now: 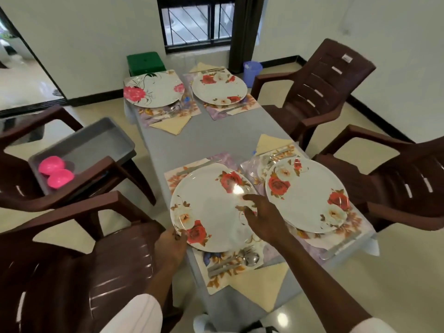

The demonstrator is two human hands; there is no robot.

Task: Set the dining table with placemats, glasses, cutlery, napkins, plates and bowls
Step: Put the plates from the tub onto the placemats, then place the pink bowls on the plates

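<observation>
Single head-worn view, wide-angle. Looks from above the near short end of the grey table [216,138], pitched forward and down along its length toward a barred window [197,22] on the far wall. Close range: left hand [169,243] and right hand [262,219] enter from the bottom edge at the near plate [209,205], lower centre. Chairs [312,92] on both sides bow outward at the frame edges.

Beyond the gripped plate [211,212]: bare table [216,138], open passage. Right of grip: second plate [310,195], rims nearly touching. Near side of grip: cutlery [230,260], napkin [262,284]. Left: chair [72,260], arm close against table edge.
</observation>
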